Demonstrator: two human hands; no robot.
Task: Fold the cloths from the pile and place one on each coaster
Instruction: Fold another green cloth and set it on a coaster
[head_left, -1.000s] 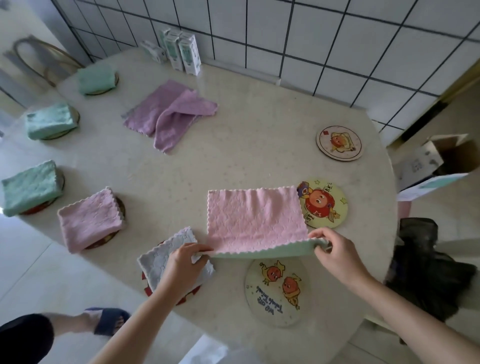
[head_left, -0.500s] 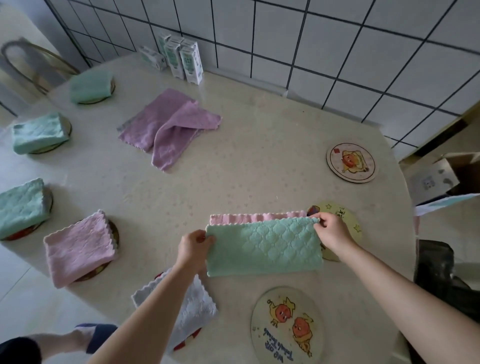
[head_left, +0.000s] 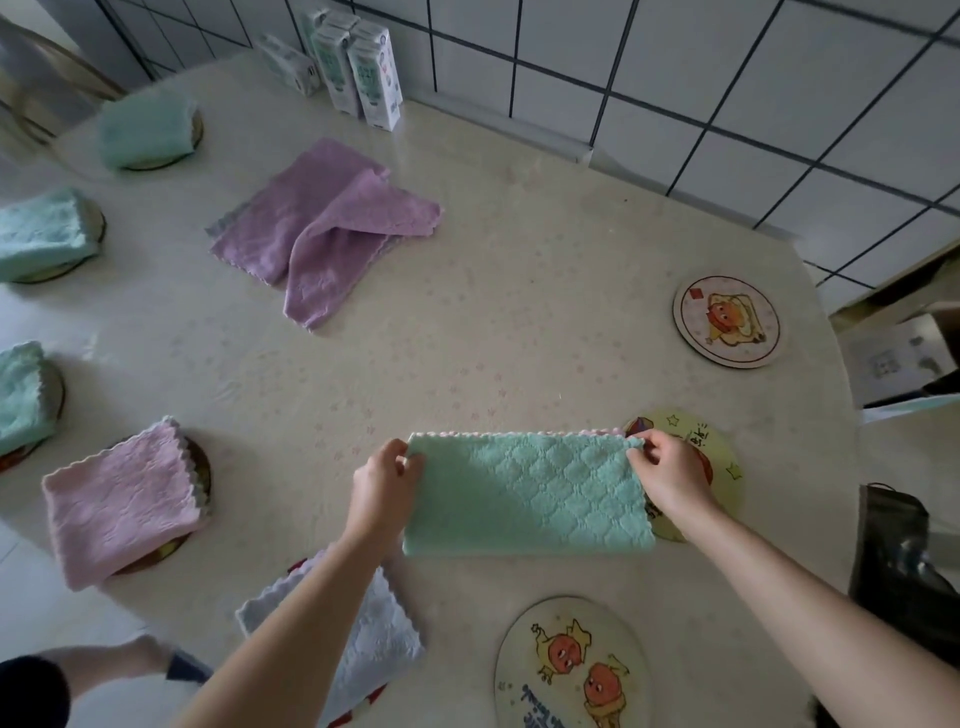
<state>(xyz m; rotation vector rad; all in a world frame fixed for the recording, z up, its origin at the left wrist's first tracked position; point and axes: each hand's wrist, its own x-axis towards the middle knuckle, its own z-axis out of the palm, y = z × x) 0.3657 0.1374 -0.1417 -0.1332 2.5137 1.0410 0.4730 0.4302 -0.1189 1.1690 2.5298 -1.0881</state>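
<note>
A cloth (head_left: 524, 493), green on top with a pink edge showing, lies folded in half on the table. My left hand (head_left: 384, 483) pinches its far left corner and my right hand (head_left: 670, 478) pinches its far right corner. Its right end covers part of a yellow coaster (head_left: 722, 457). A pile of purple cloths (head_left: 322, 223) lies unfolded further back. Two bare coasters show: one at the right (head_left: 727, 322), one at the front edge (head_left: 571, 670). Folded cloths rest on coasters at the left: pink (head_left: 119, 499), white (head_left: 374, 649), and three green ones (head_left: 143, 127).
Small cartons (head_left: 363, 67) stand against the tiled wall at the back. A cardboard box (head_left: 904, 358) and a dark bag (head_left: 909, 561) sit beyond the table's right edge. The round table edge (head_left: 831, 364) curves along the right. A foot in a slipper (head_left: 182, 670) shows below left.
Both hands lifted the near edge of the pink-side-up cloth and carried it over to the far edge, so the cloth now lies folded in half, green side up.
</note>
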